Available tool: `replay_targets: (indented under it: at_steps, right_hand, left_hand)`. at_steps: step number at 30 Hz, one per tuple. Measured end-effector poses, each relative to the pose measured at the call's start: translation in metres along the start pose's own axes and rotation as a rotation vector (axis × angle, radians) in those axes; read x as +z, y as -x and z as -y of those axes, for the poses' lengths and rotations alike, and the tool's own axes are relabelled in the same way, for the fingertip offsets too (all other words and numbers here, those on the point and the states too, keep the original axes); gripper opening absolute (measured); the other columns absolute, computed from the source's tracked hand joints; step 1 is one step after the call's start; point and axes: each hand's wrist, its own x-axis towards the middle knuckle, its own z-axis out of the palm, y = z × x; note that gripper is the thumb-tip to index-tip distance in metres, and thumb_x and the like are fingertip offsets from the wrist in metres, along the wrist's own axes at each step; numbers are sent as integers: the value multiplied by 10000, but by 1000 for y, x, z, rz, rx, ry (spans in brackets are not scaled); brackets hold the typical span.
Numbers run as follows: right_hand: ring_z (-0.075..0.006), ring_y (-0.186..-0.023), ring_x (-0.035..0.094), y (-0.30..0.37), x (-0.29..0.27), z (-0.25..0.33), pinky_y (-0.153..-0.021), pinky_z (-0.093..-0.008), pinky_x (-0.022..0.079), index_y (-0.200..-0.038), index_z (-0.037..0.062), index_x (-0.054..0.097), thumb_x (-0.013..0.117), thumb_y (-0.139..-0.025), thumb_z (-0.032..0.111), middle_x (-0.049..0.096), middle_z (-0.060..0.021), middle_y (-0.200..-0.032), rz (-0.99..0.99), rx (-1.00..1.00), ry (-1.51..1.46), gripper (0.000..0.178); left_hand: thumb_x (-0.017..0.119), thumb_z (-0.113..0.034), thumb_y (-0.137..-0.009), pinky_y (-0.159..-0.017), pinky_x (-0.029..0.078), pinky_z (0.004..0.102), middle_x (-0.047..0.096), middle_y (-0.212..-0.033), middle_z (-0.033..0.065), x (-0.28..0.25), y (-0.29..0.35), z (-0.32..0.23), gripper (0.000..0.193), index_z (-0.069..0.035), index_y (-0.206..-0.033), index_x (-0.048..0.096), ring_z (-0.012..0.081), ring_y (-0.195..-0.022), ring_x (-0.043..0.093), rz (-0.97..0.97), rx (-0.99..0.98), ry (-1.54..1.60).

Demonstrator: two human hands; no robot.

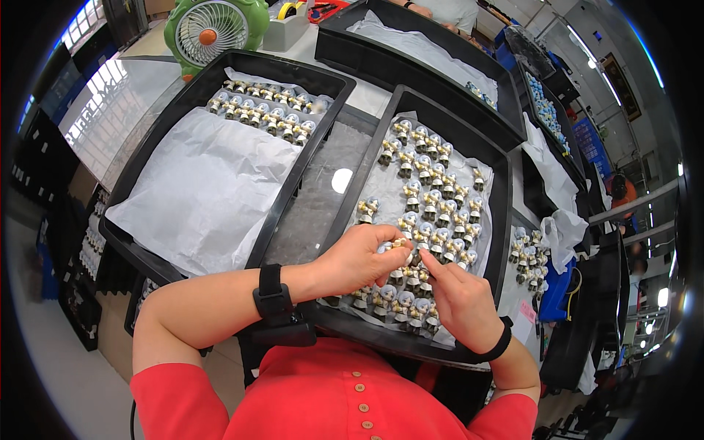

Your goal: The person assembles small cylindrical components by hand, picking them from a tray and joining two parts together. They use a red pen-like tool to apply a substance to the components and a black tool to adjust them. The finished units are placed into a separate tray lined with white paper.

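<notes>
Over the right-hand black tray (501,220), my left hand (363,253) is closed, thumb and forefinger pinching a small figurine mostly hidden by the fingers. Close beside it my right hand (466,301) has its thumb and forefinger pressed together at the figurine's side; whatever is between those fingertips is too small to make out. Beneath both hands, rows of small grey-haired figurines (403,299) in white and gold lie on white paper lining the tray. One figurine (367,209) lies apart at the tray's left side, above my left hand.
A second black tray (117,238) at the left holds figurine rows at its far end under white paper (213,183). A green fan (213,37) stands behind it. Another black tray (418,66) lies at the back, near another person's hand (418,9). More figurines (529,257) sit at the right.
</notes>
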Motion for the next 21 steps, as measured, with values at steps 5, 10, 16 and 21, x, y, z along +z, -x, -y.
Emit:
replay_targets:
  at_steps: [5, 10, 16, 21]
  right_hand:
    - [-257, -577, 555, -1, 1, 1, -518, -360, 463, -1258, 57, 488, 555, -746, -27, 508, -90, -704, 7, 17, 11, 523]
    - [-258, -569, 551, -1, 3, 1, -513, -362, 462, -1259, 58, 487, 551, -745, -32, 505, -88, -702, -5, 1, 25, 525]
    - [-269, -603, 578, 0, 2, -1, -533, -359, 472, -1254, 59, 487, 562, -780, -7, 551, -106, -733, 25, 31, -70, 484]
    - [-291, -686, 628, 0, -4, -1, -584, -348, 493, -1234, 50, 498, 573, -832, 37, 633, -149, -829, 80, 185, -315, 409]
  left_hand:
    - [497, -231, -916, -447, 382, 196, 539, -580, -14, 0, 0, 0, 246, -47, -1059, 576, 34, -509, 500, -14, 3, 13]
    - [501, -228, -914, -443, 375, 196, 539, -589, -15, 1, 0, 1, 243, -50, -1060, 577, 35, -510, 499, -28, 15, 17]
    - [509, -218, -909, -452, 378, 200, 540, -610, -8, 2, 0, 4, 240, -43, -1057, 581, 38, -522, 499, -38, 35, 0]
    - [510, -203, -905, -471, 388, 204, 533, -623, -6, 2, -1, 5, 240, -28, -1049, 586, 44, -531, 496, -41, 69, -23]
